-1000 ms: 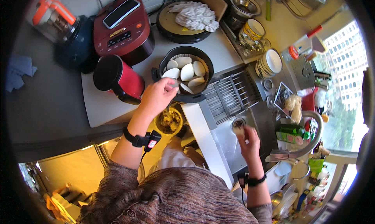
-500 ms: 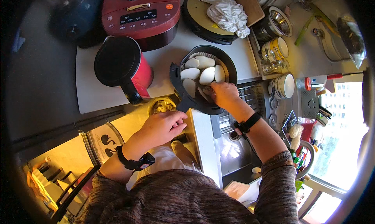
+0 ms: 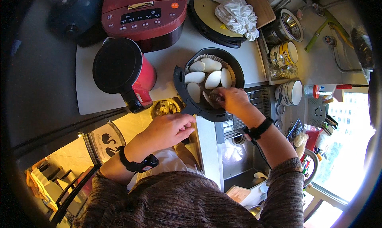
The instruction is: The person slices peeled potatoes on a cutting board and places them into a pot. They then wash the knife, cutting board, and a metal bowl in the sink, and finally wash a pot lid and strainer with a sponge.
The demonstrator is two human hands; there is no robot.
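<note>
A dark round air fryer basket (image 3: 240, 71) with a pleated paper liner (image 3: 227, 62) stands at the counter's edge. Several smooth, white oval pieces (image 3: 213, 80) lie in it, mostly side by side. My right hand (image 3: 235, 102) reaches over the near right rim, its fingers pinched on a small brownish piece (image 3: 215, 97) whose kind I cannot make out. Beside that leans a greyish oval slice (image 3: 207, 99), partly in shadow. Close to the basket's handle (image 3: 191, 105), my left hand (image 3: 169, 129) hovers with loosely curved fingers, holding nothing visible.
A red kettle (image 3: 146, 75) with black lid stands left of the basket. Behind are a red rice cooker (image 3: 147, 27) and a round flat pan (image 3: 201, 17) bearing a crumpled white bag (image 3: 238, 17). A yellow bowl of scraps (image 3: 166, 107) sits below; a sink (image 3: 238, 158) lies right.
The view has shifted slightly. My right hand stays pinched at the basket's near right side, and the white pieces keep their arrangement. My left hand remains beside the handle.
</note>
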